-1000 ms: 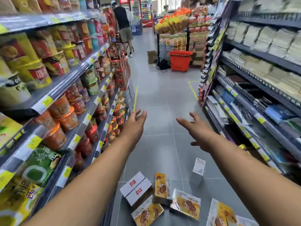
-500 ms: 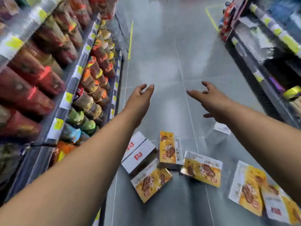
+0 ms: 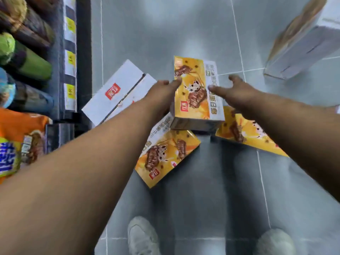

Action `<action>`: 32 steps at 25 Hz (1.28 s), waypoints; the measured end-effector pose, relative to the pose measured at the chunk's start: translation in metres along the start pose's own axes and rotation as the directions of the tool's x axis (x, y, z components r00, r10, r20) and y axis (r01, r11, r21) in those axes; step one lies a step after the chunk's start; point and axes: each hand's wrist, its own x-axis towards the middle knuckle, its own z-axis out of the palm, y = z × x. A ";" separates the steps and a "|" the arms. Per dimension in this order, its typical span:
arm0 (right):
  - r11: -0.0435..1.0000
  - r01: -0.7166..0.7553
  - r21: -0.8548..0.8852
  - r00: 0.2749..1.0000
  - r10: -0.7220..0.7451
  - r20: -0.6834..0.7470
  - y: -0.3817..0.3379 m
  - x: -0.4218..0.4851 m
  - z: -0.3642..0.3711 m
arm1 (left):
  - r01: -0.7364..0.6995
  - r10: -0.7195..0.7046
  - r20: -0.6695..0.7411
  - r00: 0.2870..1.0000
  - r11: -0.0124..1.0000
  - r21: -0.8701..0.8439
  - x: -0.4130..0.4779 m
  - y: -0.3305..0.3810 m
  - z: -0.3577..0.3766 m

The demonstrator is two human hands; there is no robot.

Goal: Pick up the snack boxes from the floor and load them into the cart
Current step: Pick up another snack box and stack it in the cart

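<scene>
Head view, looking down: left hand and right hand spread wide, flanking the yellow snack box, fingers at its left and right edges.

yellow-face-up snack boxes: 3 | other snack boxes: 2 | hands: 2 | shoes: 2

Chinese print on the yellow snack box, illegible
</scene>
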 end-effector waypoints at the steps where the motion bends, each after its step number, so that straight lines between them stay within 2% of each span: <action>1: 0.999 -0.020 0.033 0.999 0.019 0.029 0.007 0.010 0.006 | 0.024 -0.024 0.032 0.999 0.999 0.022 0.009 -0.008 0.006; 4: 0.983 -0.073 0.166 0.992 0.055 0.110 0.013 0.026 0.021 | 0.106 -0.110 0.073 0.991 0.993 0.056 0.022 -0.018 0.016; 7: 0.978 -0.017 0.210 0.991 -0.012 0.135 0.009 0.026 0.030 | 0.160 -0.161 0.069 0.984 0.987 0.026 0.016 -0.014 0.022; 9: 0.969 0.021 0.245 0.990 -0.054 0.129 0.005 0.016 0.029 | 0.101 -0.100 0.048 0.994 0.994 -0.035 0.007 -0.001 0.020; 11: 0.957 0.034 0.290 0.992 -0.068 0.108 -0.002 -0.003 0.023 | 0.015 -0.014 0.040 0.999 1.000 -0.020 -0.010 0.014 0.017; 14: 0.949 0.106 0.298 0.993 -0.114 0.010 -0.031 -0.054 -0.002 | -0.131 0.132 0.044 0.990 0.991 -0.019 -0.060 0.052 0.010; 16: 0.939 0.168 0.298 0.985 -0.147 -0.092 -0.064 -0.098 -0.028 | -0.215 0.216 0.034 0.976 0.976 -0.018 -0.107 0.090 0.000; 19: 0.930 0.238 0.280 0.967 -0.201 -0.155 -0.123 -0.176 -0.068 | -0.286 0.284 0.035 0.958 0.955 0.080 -0.191 0.160 -0.017; 21: 0.912 0.316 0.263 0.940 -0.263 -0.218 -0.166 -0.239 -0.109 | -0.346 0.344 0.038 0.938 0.936 0.063 -0.257 0.214 -0.029; 27: 0.836 0.505 0.215 0.827 -0.396 -0.400 -0.283 -0.446 -0.233 | -0.523 0.522 0.089 0.848 0.852 -0.009 -0.468 0.371 -0.067; 32: 0.743 0.649 0.164 0.685 -0.477 -0.551 -0.345 -0.625 -0.316 | -0.643 0.656 0.179 0.734 0.755 -0.128 -0.624 0.459 -0.077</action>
